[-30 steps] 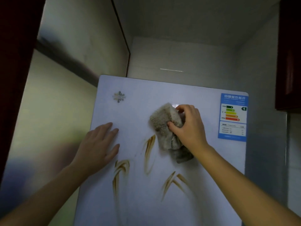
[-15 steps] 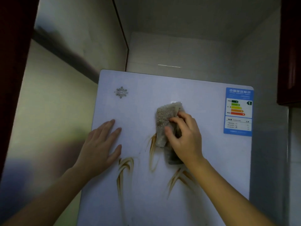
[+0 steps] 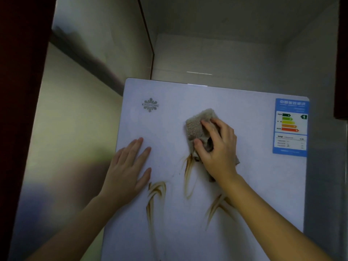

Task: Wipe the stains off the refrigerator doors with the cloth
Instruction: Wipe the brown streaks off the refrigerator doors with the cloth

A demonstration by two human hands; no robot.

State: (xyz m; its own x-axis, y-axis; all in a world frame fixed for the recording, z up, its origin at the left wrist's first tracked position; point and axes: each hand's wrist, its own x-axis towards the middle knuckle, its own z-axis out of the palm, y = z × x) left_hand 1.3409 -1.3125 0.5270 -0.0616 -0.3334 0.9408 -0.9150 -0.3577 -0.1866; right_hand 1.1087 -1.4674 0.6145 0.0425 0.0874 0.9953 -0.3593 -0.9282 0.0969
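Note:
A white refrigerator door (image 3: 254, 185) fills the middle of the view. Brown streaky stains mark it: one at the lower left (image 3: 156, 193), one in the middle (image 3: 188, 172) and one at the lower right (image 3: 214, 206), partly behind my right forearm. My right hand (image 3: 216, 149) grips a bunched beige cloth (image 3: 195, 123) and presses it against the door just above the middle stain. My left hand (image 3: 128, 170) lies flat on the door near its left edge, fingers straight.
A blue energy label (image 3: 291, 127) sticks to the door's upper right corner, and a grey logo (image 3: 150, 104) sits at its upper left. A pale wall (image 3: 75, 129) stands to the left, a dark cabinet (image 3: 341, 53) at the upper right.
My right hand with the cloth moved down and left, then slightly back up and right. The left hand stayed flat on the door.

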